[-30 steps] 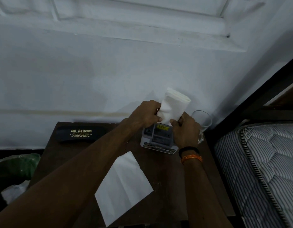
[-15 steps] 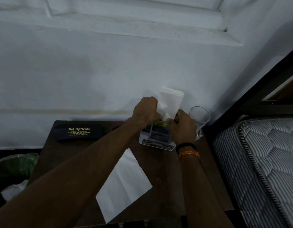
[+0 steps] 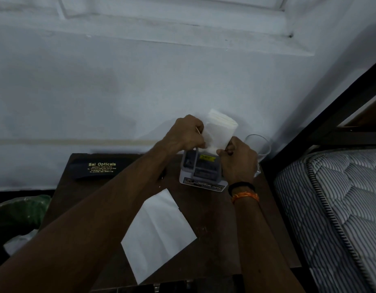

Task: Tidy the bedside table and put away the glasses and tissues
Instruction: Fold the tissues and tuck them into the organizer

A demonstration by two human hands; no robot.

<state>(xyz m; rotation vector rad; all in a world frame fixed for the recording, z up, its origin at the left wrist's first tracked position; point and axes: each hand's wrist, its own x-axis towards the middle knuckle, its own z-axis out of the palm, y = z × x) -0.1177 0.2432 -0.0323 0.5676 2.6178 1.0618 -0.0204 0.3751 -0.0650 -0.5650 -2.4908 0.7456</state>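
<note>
A folded stack of white tissues (image 3: 220, 130) stands upright in the top of a grey tissue box (image 3: 202, 172) at the back of the dark wooden bedside table (image 3: 212, 225). My left hand (image 3: 186, 134) grips the stack's left side and my right hand (image 3: 239, 159) grips its lower right, over the box. A loose white tissue (image 3: 158, 231) lies flat on the table's front. A black glasses case (image 3: 96, 169) with gold lettering lies shut at the back left.
A clear drinking glass (image 3: 259, 148) stands at the table's back right corner, just behind my right hand. A striped mattress (image 3: 335, 206) and dark bed frame lie to the right. A green bin (image 3: 18, 216) sits left of the table. The white wall is close behind.
The tissue stack has sunk a little lower into the box between my two hands. The loose tissue and the glasses case have not moved.
</note>
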